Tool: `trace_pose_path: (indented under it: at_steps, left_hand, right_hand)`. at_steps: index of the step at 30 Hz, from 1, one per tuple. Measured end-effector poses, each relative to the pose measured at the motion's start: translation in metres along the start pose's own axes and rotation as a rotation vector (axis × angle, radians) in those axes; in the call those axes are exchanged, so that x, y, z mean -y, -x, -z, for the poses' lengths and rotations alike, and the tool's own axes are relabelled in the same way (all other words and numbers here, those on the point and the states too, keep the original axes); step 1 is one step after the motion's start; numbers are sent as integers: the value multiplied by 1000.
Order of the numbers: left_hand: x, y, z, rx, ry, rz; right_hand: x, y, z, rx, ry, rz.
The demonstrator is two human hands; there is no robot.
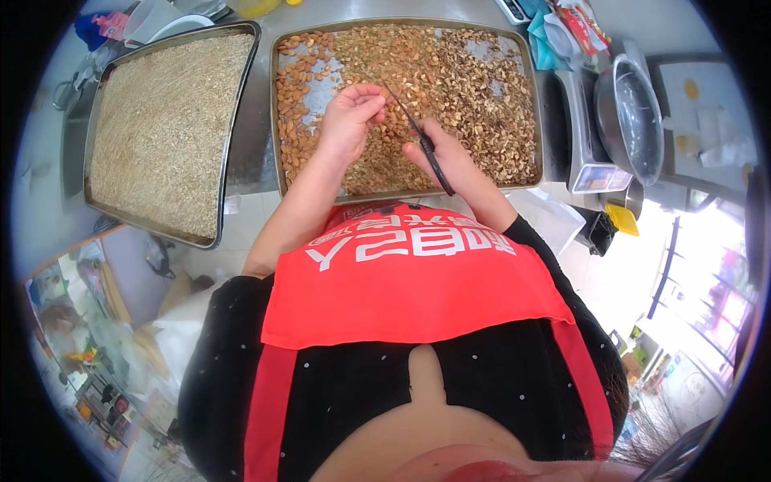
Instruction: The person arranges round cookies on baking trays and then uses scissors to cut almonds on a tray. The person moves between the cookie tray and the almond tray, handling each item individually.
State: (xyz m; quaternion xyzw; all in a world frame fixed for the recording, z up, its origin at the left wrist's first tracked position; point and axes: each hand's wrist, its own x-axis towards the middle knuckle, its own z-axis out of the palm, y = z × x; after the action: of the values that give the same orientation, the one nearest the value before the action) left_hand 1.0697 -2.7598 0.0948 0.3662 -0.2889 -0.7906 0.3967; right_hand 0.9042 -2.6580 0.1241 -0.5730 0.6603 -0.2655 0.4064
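Over a large metal baking tray [401, 195], my left hand [351, 120] is closed in a pinch, its fingertips together near the blade; whatever small piece they hold is too small to make out. My right hand [451, 158] grips a slim knife [430, 149] with a dark handle, its narrow blade slanting up and left toward the left fingertips. Whole almonds [294, 104] lie along the tray's left side. Chopped nuts and greenish seeds [385, 48] fill the middle, and darker walnut pieces [506, 120] spread over the right.
On the left a second tray [221, 185] holds rolled oats [165, 120]. To the right stand a scale [590, 153] and a metal bowl [630, 116]. Bags and packages [570, 32] crowd the back right corner, and white bowls [181, 26] the back left. A yellow object [622, 219] sits below the scale.
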Motion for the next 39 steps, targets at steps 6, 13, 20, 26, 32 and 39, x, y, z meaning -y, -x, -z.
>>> trace_pose_path:
  at_steps: [6,13,20,26,32,39]
  left_hand:
    - [-4,7,-17,-56,-333,10]
    - [3,5,-16,-71,-314,77]
    - [10,1,-4,-79,220,268]
    - [16,-1,-5,-125,316,308]
    - [27,-9,7,-81,450,341]
    - [25,-5,7,-66,206,292]
  right_hand:
    - [-3,4,-1,-16,-82,2]
    - [-4,2,-1,87,-200,-170]
    - [-17,1,-5,-27,-121,-141]
    - [-15,4,-2,-100,-83,-162]
    - [-18,8,-4,-116,-93,-154]
    - [-10,12,0,-58,23,-80]
